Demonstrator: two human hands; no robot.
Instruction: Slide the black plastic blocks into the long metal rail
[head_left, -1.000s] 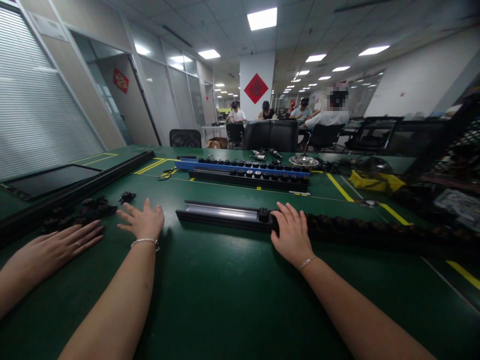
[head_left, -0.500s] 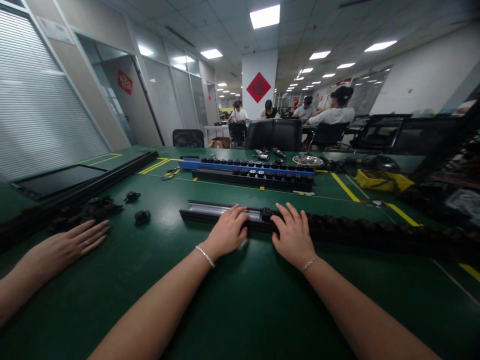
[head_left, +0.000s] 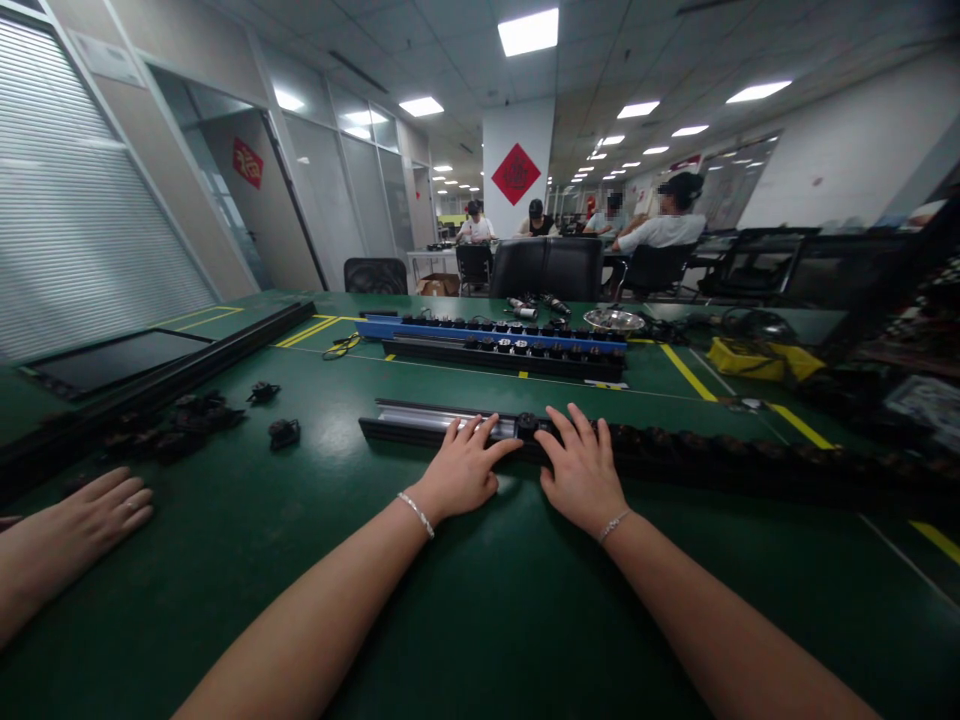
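Note:
A long black rail (head_left: 420, 428) lies across the green table, and a row of black socket modules (head_left: 675, 443) fills its right part. My left hand (head_left: 461, 468) rests on the rail's bare silver channel with its fingers spread flat. My right hand (head_left: 581, 468) lies beside it, fingers spread over the leftmost modules, with one black module (head_left: 527, 423) between the two hands. Neither hand grips anything.
Another person's hand (head_left: 82, 520) lies flat at the left edge. Loose black modules (head_left: 285, 432) and a pile of them (head_left: 180, 418) sit to the left. A blue rail (head_left: 487, 330) and a black rail (head_left: 502, 355) lie farther back. Seated people work behind.
My left hand has moved right from the loose modules to the rail and spread its fingers. The other person's hand has drawn back to the left. My right hand has stayed in place.

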